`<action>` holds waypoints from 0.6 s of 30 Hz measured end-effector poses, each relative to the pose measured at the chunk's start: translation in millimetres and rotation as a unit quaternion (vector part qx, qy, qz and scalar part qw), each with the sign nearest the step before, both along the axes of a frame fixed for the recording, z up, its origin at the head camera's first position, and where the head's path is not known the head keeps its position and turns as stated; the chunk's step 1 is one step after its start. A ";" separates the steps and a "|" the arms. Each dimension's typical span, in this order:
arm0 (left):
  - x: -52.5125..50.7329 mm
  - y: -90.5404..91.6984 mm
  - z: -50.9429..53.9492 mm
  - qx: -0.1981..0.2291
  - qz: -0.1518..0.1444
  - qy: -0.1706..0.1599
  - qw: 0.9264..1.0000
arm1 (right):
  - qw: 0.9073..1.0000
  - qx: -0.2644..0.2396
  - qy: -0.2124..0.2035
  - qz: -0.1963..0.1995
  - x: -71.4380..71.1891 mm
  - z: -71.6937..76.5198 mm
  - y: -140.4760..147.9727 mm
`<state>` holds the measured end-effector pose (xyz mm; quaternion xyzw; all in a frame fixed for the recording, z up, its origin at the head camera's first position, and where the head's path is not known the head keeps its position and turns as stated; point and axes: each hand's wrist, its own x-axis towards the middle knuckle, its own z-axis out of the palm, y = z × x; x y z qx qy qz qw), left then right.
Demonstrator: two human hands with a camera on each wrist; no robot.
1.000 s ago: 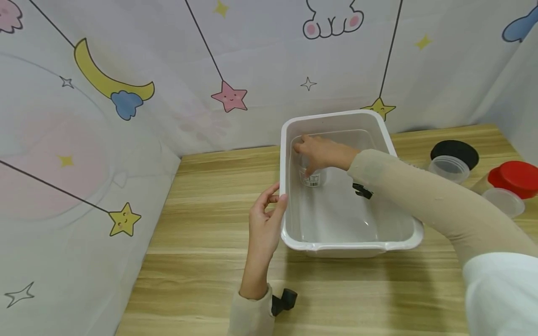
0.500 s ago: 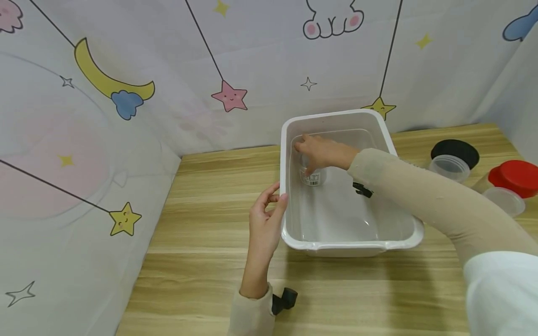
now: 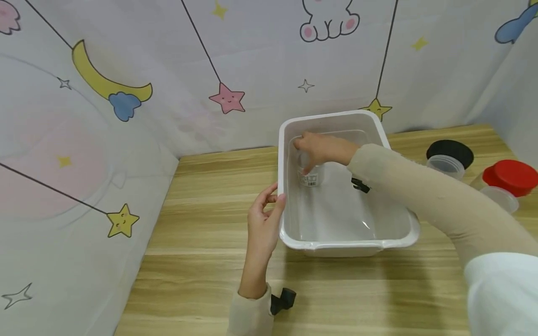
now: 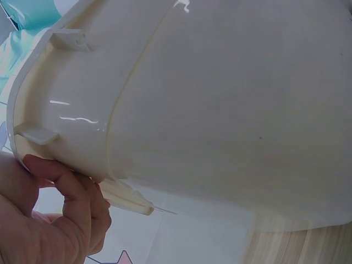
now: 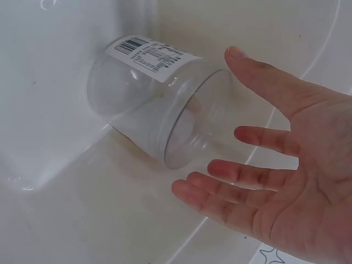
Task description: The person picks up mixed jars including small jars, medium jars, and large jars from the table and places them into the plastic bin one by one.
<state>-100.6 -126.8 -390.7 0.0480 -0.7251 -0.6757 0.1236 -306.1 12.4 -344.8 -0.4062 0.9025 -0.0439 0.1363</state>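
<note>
A white basin (image 3: pixel 344 243) rests on the wooden table, with my left hand (image 3: pixel 261 228) at its left side. The thumb lies on the rim; in the left wrist view the fingers of that hand (image 4: pixel 60 214) curl against the basin's outer edge (image 4: pixel 16 99). Inside, a clear jar with a barcode label (image 3: pixel 310 179) stands by the left wall. My right hand (image 3: pixel 321 148) reaches over it from the right. The right wrist view shows this hand (image 5: pixel 297 176) with fingers spread beside the mouth of the jar (image 5: pixel 148 99), a gap between them.
Right of the basin are a black lid (image 3: pixel 450 153), a clear container (image 3: pixel 445 166), a red-lidded jar (image 3: pixel 510 177) and a clear lid (image 3: pixel 500 199). A patterned cloth (image 3: pixel 252 56) hangs behind and left of the wooden table (image 3: pixel 201 233). My right arm crosses the basin's right side.
The head view has shifted slightly. My right hand's fingers have changed pose a little above the jar, while my left hand keeps its hold on the rim.
</note>
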 end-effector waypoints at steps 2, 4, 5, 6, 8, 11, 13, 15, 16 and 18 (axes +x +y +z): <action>0.0 -0.3 -0.1 0.000 0.001 0.002 1.000 | 1.000 0.000 0.006 0.009 -1.0 2.5 -0.2; -0.1 -0.6 -0.5 0.001 0.000 0.003 1.000 | 1.000 -0.002 0.007 0.009 -1.5 5.0 0.2; -0.2 -0.7 -0.6 0.001 0.000 0.004 1.000 | 1.000 -0.004 0.006 0.008 -1.8 6.0 0.7; -0.1 -0.6 -0.7 0.002 -0.001 0.004 1.000 | 1.000 -0.006 0.003 0.006 -1.9 7.3 1.2; -0.1 -0.6 -1.1 0.004 -0.002 0.004 1.000 | 1.000 -0.008 -0.006 -0.001 -1.5 9.6 2.6; 0.0 -0.3 -1.5 0.003 -0.002 0.002 1.000 | 1.000 -0.007 -0.015 -0.007 -1.2 13.2 4.9; -0.1 -0.1 -1.9 0.001 0.000 -0.001 1.000 | 1.000 -0.006 -0.016 -0.005 -1.2 15.8 6.2; -0.1 0.0 -1.8 -0.002 0.002 -0.003 1.000 | 1.000 -0.006 -0.016 0.001 -1.7 18.7 6.9; -0.3 0.0 -1.9 -0.003 0.002 -0.003 1.000 | 1.000 -0.008 -0.017 0.004 -2.0 20.0 7.2; -0.7 0.2 -2.0 -0.004 0.004 -0.003 1.000 | 1.000 -0.011 -0.019 0.008 -2.3 23.3 8.1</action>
